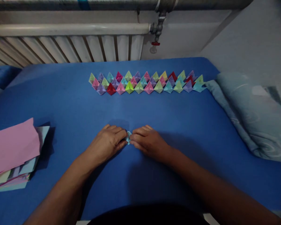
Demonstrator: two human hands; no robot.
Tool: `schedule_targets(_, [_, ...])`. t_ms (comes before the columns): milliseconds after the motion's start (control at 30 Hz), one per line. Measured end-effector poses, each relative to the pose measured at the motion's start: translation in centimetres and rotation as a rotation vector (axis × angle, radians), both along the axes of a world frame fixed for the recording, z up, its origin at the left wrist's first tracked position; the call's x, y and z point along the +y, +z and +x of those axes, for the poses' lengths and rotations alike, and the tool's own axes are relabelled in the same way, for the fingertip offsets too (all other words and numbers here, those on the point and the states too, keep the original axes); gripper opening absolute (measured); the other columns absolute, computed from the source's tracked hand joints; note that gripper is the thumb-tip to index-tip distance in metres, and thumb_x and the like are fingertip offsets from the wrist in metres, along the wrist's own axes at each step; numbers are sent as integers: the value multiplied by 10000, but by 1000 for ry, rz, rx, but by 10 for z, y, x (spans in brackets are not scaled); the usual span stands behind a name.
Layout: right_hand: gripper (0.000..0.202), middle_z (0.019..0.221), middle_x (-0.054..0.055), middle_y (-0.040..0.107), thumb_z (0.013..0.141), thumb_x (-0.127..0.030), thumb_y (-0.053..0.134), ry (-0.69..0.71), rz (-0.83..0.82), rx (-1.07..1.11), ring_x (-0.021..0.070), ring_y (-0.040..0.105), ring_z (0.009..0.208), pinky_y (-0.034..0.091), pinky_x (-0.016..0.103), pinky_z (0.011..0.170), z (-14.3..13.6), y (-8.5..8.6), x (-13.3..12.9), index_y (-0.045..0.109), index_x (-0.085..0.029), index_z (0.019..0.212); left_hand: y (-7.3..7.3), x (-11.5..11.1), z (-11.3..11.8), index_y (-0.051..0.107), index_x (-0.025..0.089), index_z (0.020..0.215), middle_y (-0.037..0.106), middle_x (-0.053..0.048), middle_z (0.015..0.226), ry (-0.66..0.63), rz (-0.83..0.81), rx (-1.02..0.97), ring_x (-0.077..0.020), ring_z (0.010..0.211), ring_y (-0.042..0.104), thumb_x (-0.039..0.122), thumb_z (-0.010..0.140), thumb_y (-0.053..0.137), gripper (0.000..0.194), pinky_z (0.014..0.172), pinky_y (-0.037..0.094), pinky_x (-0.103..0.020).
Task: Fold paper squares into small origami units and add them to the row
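A small light blue folded paper piece [128, 137] shows between my two hands at the middle of the blue surface. My left hand [111, 139] has its fingers closed on the piece's left side. From the right, my right hand [148, 140] pinches the other side, thumb and fingers together. Most of the paper is hidden by the fingertips. Beyond the hands, several folded paper boats [139, 87] in pink, green, blue, purple, red and yellow stand in three tight rows.
Stacked coloured paper sheets [15, 145], pink on top, lie at the left. A folded grey-green blanket [255, 115] rests at the right. Behind the blue surface [67, 103] are a white radiator [79, 48] and a pipe valve with a red handle [155, 43].
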State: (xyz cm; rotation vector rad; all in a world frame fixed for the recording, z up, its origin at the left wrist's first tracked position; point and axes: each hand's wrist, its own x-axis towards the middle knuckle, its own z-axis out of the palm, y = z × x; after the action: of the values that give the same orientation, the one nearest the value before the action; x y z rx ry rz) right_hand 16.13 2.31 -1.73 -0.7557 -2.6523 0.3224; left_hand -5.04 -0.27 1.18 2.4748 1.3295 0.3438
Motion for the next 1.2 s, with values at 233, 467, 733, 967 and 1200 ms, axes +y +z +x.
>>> schedule_targets(233, [178,906,43,674,967,-267,498,-17,17,5,161,549,790,329,315,716,0,-1,0,651,-182,934,-10,-9,2,666,185,938,717,-72,957,-26,195,17,-212,833,640,250,940,499,179,758,436,-369])
schedule_targets(467, [141,933,54,653,923,-277,559,-30,0,26,176,557,849,348,334,765,-1,1,-3,633,-185,1001,-20,-20,7,667,177,977,725,-73,997,23,359,-4,-195,872,633,175,951,474,195,767,457,-351])
schedule_targets(733, [145,902,33,656,932,-217,506,-70,-54,41,157,550,801,340,324,732,-2,1,-2,650,-197,937,-19,-13,4,653,183,976,728,-59,977,51,314,-63,-177,850,637,197,959,471,183,770,452,-341])
schedule_targets(967, [214,856,42,660,959,-225,464,-91,-75,50,157,550,763,341,321,702,-2,4,-2,652,-179,866,-18,-11,2,654,183,955,704,-48,987,66,203,-87,-180,867,611,215,957,487,170,770,416,-350])
schedule_targets(1200, [223,832,53,650,966,-216,456,-187,-110,38,167,552,778,349,331,736,-1,3,-8,643,-169,853,-18,-11,2,653,207,956,669,-51,920,123,186,-44,-185,845,578,278,972,458,209,765,390,-359])
